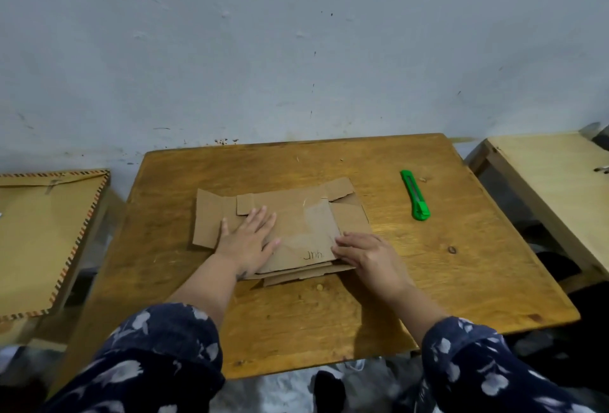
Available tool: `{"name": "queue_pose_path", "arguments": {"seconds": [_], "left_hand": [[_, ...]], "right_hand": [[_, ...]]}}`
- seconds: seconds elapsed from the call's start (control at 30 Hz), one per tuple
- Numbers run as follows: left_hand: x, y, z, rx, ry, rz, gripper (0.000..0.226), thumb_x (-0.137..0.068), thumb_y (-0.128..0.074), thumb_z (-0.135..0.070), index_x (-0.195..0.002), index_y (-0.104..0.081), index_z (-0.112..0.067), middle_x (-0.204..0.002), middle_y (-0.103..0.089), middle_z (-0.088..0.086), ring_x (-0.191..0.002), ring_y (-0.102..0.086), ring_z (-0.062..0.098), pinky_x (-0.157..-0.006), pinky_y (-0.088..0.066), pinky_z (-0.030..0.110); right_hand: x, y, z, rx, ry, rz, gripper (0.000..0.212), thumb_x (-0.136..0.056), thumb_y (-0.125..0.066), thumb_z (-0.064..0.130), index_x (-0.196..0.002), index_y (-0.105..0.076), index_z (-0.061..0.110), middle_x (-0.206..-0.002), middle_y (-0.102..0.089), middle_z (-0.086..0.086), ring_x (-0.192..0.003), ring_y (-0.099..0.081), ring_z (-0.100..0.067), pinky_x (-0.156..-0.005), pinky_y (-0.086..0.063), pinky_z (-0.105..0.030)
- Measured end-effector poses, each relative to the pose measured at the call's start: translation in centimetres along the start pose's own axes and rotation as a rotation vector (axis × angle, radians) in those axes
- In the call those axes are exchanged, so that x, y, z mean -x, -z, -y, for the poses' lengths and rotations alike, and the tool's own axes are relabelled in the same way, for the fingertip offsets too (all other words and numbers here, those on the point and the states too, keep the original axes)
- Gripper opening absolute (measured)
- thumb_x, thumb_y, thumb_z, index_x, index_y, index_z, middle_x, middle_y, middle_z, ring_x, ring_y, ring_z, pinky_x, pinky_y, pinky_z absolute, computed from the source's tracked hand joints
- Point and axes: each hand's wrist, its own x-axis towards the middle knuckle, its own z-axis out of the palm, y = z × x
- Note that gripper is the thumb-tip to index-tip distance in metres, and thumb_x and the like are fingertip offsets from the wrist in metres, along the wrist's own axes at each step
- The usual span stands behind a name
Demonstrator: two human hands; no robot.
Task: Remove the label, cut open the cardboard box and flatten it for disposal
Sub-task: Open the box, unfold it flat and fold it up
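Observation:
The brown cardboard box [296,215] lies collapsed flat on the middle of the wooden table [329,314], its flaps spread to the left and right. My left hand [247,241] rests palm down on its left half with fingers spread. My right hand [365,254] presses on the box's near right corner, fingers bent over the edge. Handwritten marks show on the cardboard between my hands. A green utility knife [415,195] lies on the table to the right of the box, apart from both hands.
A low table with a patterned border [49,241] stands to the left. A pale wooden table [553,188] stands to the right. A grey-blue wall runs right behind the table. Small crumbs dot the tabletop near its front.

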Motion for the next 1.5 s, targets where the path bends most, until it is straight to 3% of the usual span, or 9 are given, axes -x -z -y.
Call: {"name": "queue_pose_path", "arguments": {"seconds": [0.27, 0.43, 0.57, 0.67, 0.87, 1.0, 1.13, 1.3, 1.5], "left_hand": [[-3.9, -0.1, 1.1, -0.010, 0.003, -0.080, 0.060, -0.097, -0.009, -0.054, -0.149, 0.013, -0.032, -0.155, 0.026, -0.010, -0.143, 0.021, 0.010, -0.111, 0.009, 0.061], [-4.1, -1.2, 1.6, 0.059, -0.017, -0.161, 0.053, -0.101, -0.010, -0.044, -0.150, 0.008, -0.035, -0.156, 0.021, -0.014, -0.143, 0.021, 0.006, -0.113, 0.011, 0.057], [-4.2, -1.0, 1.8, 0.373, 0.004, -0.256, 0.051, -0.101, -0.003, -0.042, -0.149, -0.017, -0.037, -0.158, -0.006, -0.017, -0.142, 0.006, -0.004, -0.116, 0.015, 0.045], [-4.2, -0.7, 1.8, 0.571, 0.025, -0.300, 0.067, -0.093, 0.007, -0.057, -0.146, -0.028, -0.037, -0.157, -0.017, -0.018, -0.138, 0.000, -0.009, -0.116, 0.014, 0.043], [-4.0, -1.8, 1.4, 0.144, 0.039, -0.274, 0.076, -0.085, -0.002, -0.072, -0.150, 0.003, -0.034, -0.156, 0.014, -0.018, -0.143, 0.017, 0.003, -0.115, 0.013, 0.050], [-4.3, -2.3, 1.3, 0.084, 0.066, -0.320, 0.079, -0.085, 0.000, -0.071, -0.151, 0.007, -0.028, -0.156, 0.015, -0.016, -0.143, 0.016, 0.004, -0.116, 0.011, 0.049], [-4.4, -2.4, 1.4, 0.083, 0.065, -0.348, 0.079, -0.084, -0.001, -0.072, -0.151, 0.006, -0.029, -0.156, 0.013, -0.016, -0.144, 0.014, 0.004, -0.116, 0.010, 0.049], [-4.5, -2.6, 1.5, 0.095, 0.056, -0.371, 0.076, -0.088, -0.008, -0.071, -0.152, -0.001, -0.030, -0.157, 0.008, -0.017, -0.145, 0.010, 0.004, -0.117, 0.007, 0.051], [-4.4, -2.4, 1.4, 0.111, 0.053, -0.376, 0.075, -0.088, -0.009, -0.070, -0.152, -0.002, -0.031, -0.157, 0.005, -0.017, -0.145, 0.010, 0.003, -0.117, 0.006, 0.051]], "right_hand": [[-3.3, -0.8, -2.2, 0.025, 0.047, 0.060, 0.038, -0.084, -0.061, 0.018, -0.122, -0.064, 0.022, -0.130, -0.062, 0.004, -0.126, -0.052, -0.016, -0.108, -0.039, -0.039], [-3.1, -1.3, -2.4, -0.018, 0.026, 0.071, 0.053, -0.086, -0.041, 0.040, -0.134, -0.053, 0.022, -0.137, -0.055, 0.006, -0.131, -0.042, -0.012, -0.113, -0.025, -0.032], [-4.6, -1.5, -1.6, -0.089, -0.105, 0.009, 0.049, -0.090, -0.047, 0.041, -0.135, -0.047, 0.023, -0.129, -0.055, 0.004, -0.122, -0.044, -0.013, -0.108, -0.035, -0.036], [-5.4, -1.7, -1.3, -0.133, -0.250, 0.022, 0.058, -0.090, -0.053, 0.041, -0.142, -0.036, 0.021, -0.138, -0.043, 0.001, -0.130, -0.035, -0.016, -0.111, -0.024, -0.034], [-8.1, -1.4, -2.4, -0.035, -0.266, 0.000, 0.054, -0.093, -0.040, 0.053, -0.141, -0.038, 0.027, -0.149, -0.032, -0.002, -0.140, -0.021, -0.023, -0.115, -0.016, -0.041], [-10.4, -1.2, -5.4, 0.024, -0.440, 0.057, 0.065, -0.095, -0.014, 0.056, -0.151, -0.013, 0.024, -0.161, -0.009, -0.003, -0.148, 0.003, -0.019, -0.120, 0.001, -0.047], [-11.4, -1.8, -6.3, -0.052, -0.486, 0.170, 0.067, -0.096, -0.014, 0.056, -0.152, -0.003, 0.019, -0.161, -0.007, -0.001, -0.148, 0.008, -0.016, -0.118, 0.009, -0.051], [-11.9, -1.4, -3.8, -0.406, -0.504, 0.049, 0.067, -0.096, -0.029, 0.052, -0.152, -0.009, 0.020, -0.160, -0.015, -0.006, -0.148, -0.001, -0.017, -0.119, 0.001, -0.050], [-13.1, -0.7, 1.0, -0.540, -0.408, 0.150, 0.071, -0.096, -0.038, 0.049, -0.152, -0.002, 0.025, -0.161, -0.006, 0.003, -0.147, -0.008, -0.017, -0.119, -0.015, -0.051]]}}
